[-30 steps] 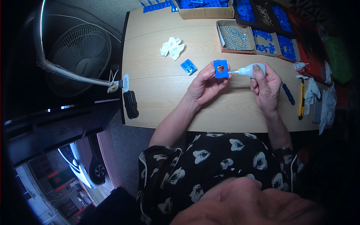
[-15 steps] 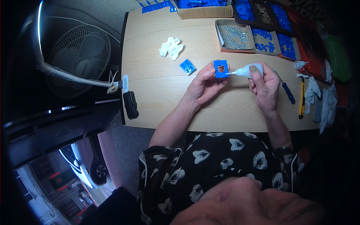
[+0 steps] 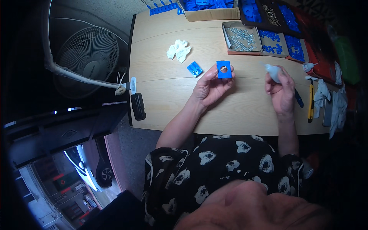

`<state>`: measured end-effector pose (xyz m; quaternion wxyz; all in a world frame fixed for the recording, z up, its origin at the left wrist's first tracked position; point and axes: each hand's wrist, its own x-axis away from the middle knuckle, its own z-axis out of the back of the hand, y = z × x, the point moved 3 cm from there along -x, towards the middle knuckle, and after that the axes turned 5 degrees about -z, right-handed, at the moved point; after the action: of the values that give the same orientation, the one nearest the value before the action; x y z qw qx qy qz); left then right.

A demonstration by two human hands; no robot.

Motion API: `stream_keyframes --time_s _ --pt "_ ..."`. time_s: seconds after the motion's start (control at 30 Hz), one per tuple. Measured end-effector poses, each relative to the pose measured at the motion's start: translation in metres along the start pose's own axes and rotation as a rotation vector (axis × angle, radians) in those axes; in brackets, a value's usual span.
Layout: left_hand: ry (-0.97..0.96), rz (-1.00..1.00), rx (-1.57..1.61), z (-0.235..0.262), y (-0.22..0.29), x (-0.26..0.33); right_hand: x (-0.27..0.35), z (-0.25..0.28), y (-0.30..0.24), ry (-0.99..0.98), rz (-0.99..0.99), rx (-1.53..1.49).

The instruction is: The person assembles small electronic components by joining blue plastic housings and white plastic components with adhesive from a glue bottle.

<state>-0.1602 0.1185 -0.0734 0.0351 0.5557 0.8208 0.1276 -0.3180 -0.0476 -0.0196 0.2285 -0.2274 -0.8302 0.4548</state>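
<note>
Here, your left hand (image 3: pixel 209 87) grips the blue plate (image 3: pixel 224 75) by its side above the table (image 3: pixel 241 103), maybe so your thumb leaves its 1 round hole clear. Your right hand (image 3: pixel 282 92) wraps its fingers around the bottle (image 3: pixel 273 73), tip apart from the plate, perhaps so no drop falls there. Another blue part (image 3: pixel 194 69) lies near the paper (image 3: pixel 178 50), likely leaving you elbow room.

Fan (image 3: pixel 90 63) far L; blk case (image 3: pixel 138 106) at L edge of table (image 3: pixel 157 92); ylw cutter (image 3: pixel 311 101) R; prob. a car (image 3: pixel 85 163) lower L, dim.
</note>
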Motion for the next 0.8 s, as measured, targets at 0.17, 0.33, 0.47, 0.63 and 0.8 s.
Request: stream_keyframes --time_s 0.17,0.33,0.47,0.63,0.8 --pt "0.128 -0.055 0.017 0.002 -0.002 0.006 0.011 0.069 -0.009 0.059 0.12 -0.161" --pt "0.021 -0.033 0.053 0.02 0.01 0.011 0.023 0.104 -0.024 0.307 0.341 0.152" --pt "-0.007 0.045 0.046 0.02 0.0 0.003 0.033 0.128 -0.035 0.445 0.428 0.647" --pt "0.047 0.021 0.006 0.024 0.002 0.008 0.005 0.146 0.0 0.497 0.283 0.512" --pt "0.116 0.005 -0.024 0.016 -0.002 0.006 -0.013 0.166 0.002 0.596 0.164 0.528"
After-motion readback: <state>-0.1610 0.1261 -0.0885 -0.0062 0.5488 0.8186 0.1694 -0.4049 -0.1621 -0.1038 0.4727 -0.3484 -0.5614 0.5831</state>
